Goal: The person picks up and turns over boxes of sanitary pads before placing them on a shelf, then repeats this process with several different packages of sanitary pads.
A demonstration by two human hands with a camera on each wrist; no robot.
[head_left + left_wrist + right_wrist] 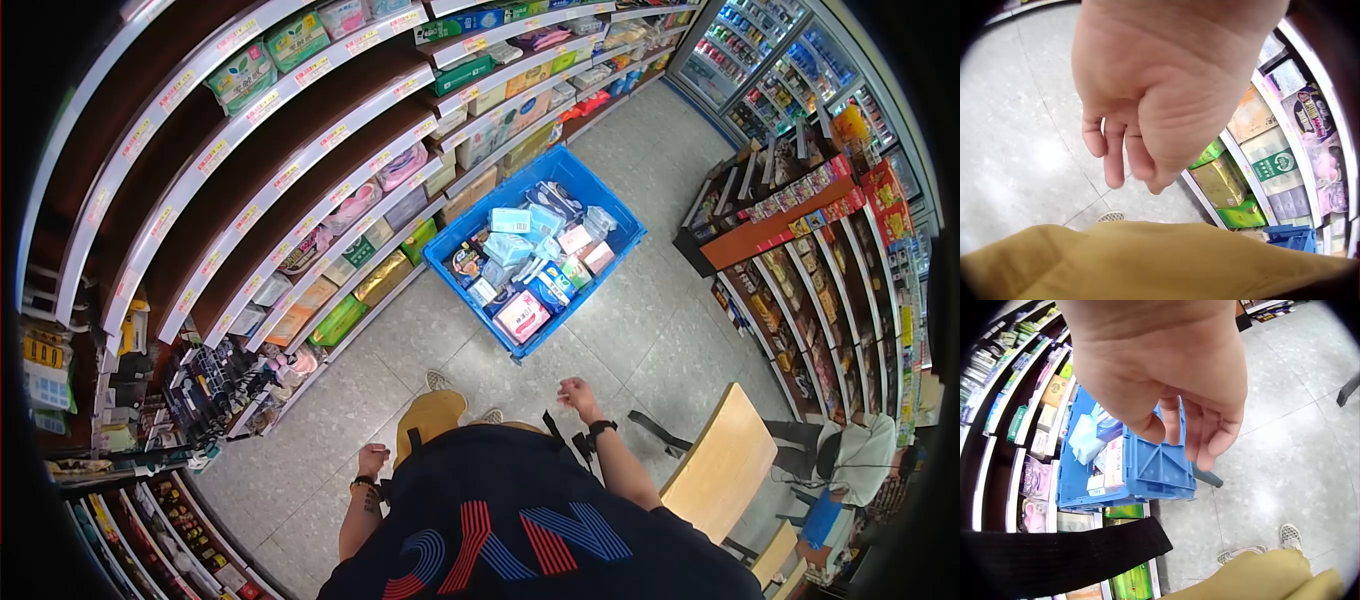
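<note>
Both hands hang in the air with nothing in them. The left hand is beside the person's left hip; in the left wrist view its fingers droop, loosely bent, over the floor. Out in front on the other side is the right hand, its fingers loosely curled. Nearest to it is a blue plastic crate on the floor, apart from the hand. Inside lie mixed packs: light-blue tissue packs, a pink-and-white pack, and a blue-and-white pack.
Curved store shelves run along the left, with green packs on the bottom level. A snack rack stands at right, drink coolers behind it. A wooden table is close to the right arm, near another person.
</note>
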